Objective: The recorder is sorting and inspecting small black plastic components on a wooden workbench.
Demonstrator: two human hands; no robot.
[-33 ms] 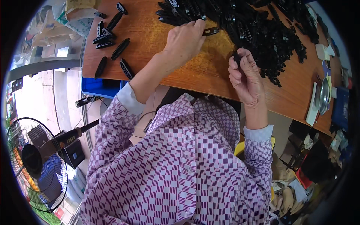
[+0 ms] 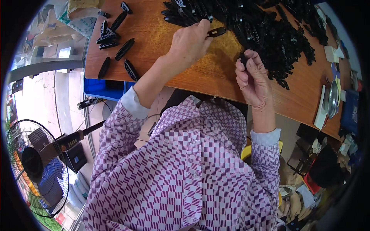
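Over the wooden table [image 2: 154,42], my left hand [image 2: 189,41] is closed on one end of a long black plastic piece with a slot in it [image 2: 217,32]. The piece's free end points right, toward a big heap of similar black parts [image 2: 266,42]. My right hand [image 2: 254,77], palm turned up, pinches a small dark part [image 2: 243,59] between thumb and fingers beside the heap's near edge. Most of that part is hidden by the fingers, so its kind is unclear. The two hands are apart.
Several black oval pieces [image 2: 124,49], some with white patterns, lie on the table's left side. A blue bin [image 2: 102,89] sits below the left edge. A standing fan [image 2: 36,165] is at far left. A round metal dish [image 2: 332,98] stands at the table's right.
My left forearm has shifted slightly right, and the slotted black piece tilts up a little more at its free end. My right hand is almost unmoved.
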